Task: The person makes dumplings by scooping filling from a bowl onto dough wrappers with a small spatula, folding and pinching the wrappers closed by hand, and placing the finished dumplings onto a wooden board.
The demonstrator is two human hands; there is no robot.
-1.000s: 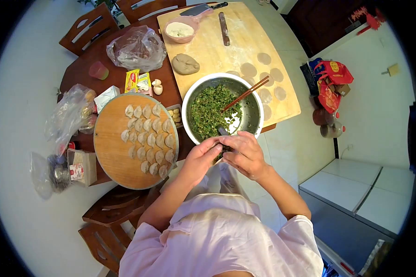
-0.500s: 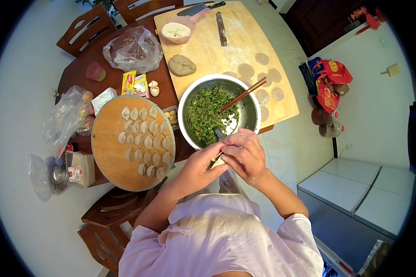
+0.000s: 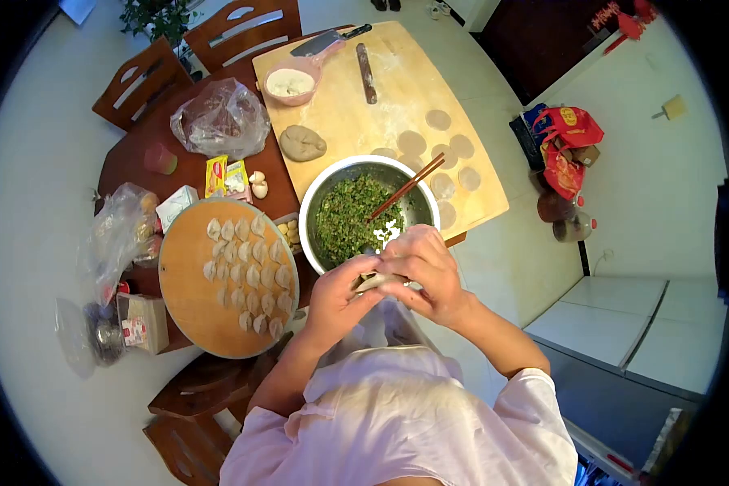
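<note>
My left hand (image 3: 338,296) and my right hand (image 3: 431,275) meet in front of my chest, over the near rim of a steel bowl (image 3: 306,217). Between their fingertips they pinch a pale dumpling (image 3: 373,283), partly covered by the fingers. Chopped green filling (image 3: 352,212) lies in the bowl, with brown chopsticks (image 3: 413,183) leaning on its right rim. To the left, a round board (image 3: 188,283) carries rows of folded dumplings (image 3: 252,276). Several flat round wrappers (image 3: 411,143) are spread on the wooden board (image 3: 340,109) beyond the bowl.
A dough lump (image 3: 303,143), a pink bowl of flour (image 3: 290,83), a rolling pin (image 3: 366,74) and a cleaver (image 3: 320,42) sit on the wooden board. A plastic bag (image 3: 221,119), eggshells (image 3: 258,186) and yellow packets (image 3: 216,175) are on the dark table.
The view has shifted, so the table things appear further left. Both hands still hold the dumpling; their fingers have moved along its edge. The dark handle in the bowl is now mostly hidden.
</note>
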